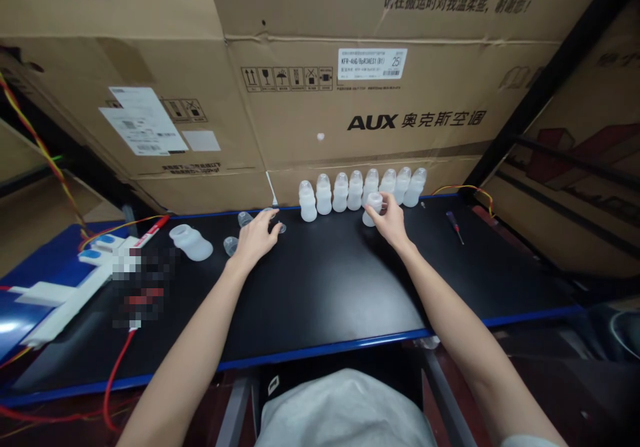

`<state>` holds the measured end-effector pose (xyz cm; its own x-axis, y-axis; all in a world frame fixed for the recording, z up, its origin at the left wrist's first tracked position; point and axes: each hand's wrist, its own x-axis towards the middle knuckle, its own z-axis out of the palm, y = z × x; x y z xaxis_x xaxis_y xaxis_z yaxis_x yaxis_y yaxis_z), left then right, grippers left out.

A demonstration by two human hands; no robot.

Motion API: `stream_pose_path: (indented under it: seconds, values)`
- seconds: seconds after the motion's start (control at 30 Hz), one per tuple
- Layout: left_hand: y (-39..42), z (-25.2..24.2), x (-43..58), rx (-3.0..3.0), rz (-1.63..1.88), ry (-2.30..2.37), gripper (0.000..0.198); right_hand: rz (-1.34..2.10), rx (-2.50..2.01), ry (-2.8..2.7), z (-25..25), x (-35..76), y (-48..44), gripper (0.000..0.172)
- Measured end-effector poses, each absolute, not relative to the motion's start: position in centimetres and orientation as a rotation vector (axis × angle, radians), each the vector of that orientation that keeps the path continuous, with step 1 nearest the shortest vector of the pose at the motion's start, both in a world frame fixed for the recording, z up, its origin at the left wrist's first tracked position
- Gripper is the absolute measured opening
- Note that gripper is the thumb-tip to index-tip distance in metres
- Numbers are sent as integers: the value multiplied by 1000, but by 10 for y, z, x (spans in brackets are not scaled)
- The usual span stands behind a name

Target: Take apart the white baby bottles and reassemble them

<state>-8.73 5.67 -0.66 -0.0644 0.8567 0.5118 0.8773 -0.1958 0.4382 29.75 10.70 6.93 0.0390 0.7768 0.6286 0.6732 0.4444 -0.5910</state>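
Note:
My right hand (pixel 393 221) is closed around a small frosted baby bottle (pixel 371 218), which has no cap and shows an open neck. Behind it stands a row of several similar bottles (pixel 307 203) with clear domed caps, upright along the cardboard. My left hand (pixel 257 237) hovers low over several clear plastic caps, its fingers apart. One clear cap (pixel 231 245) lies to the left of that hand, and another cap (pixel 244 219) sits just behind it. Part of the group is hidden under my fingers. An uncapped frosted bottle (pixel 193 243) lies tilted on its side farther left.
The black tabletop (pixel 320 300) has a blue front edge. A large cardboard box (pixel 300 127) forms the back wall. At left are a white power strip (pixel 75 307) and red cables (pixel 117 367). A screwdriver (pixel 455 226) lies at right.

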Motion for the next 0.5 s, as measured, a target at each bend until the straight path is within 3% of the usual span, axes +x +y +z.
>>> stream_pose_path:
  seconds: [0.1, 0.27, 0.4, 0.5]
  values:
    - [40, 11, -107, -1981, -784, -2046, 50, 146, -1249, -1721, 70, 297, 106, 57]
    - [10, 25, -125, -1961, -487, -2374, 49, 86, -1236, -1817, 63, 298, 108, 72]
    - [9, 26, -125, -2000, -568, -2383, 39, 54, -1134, -1916, 62, 289, 107, 71]
    - [13, 31, -113, -1879, -1055, -2209, 28, -12, -1022, -2023, 64, 277, 94, 62]
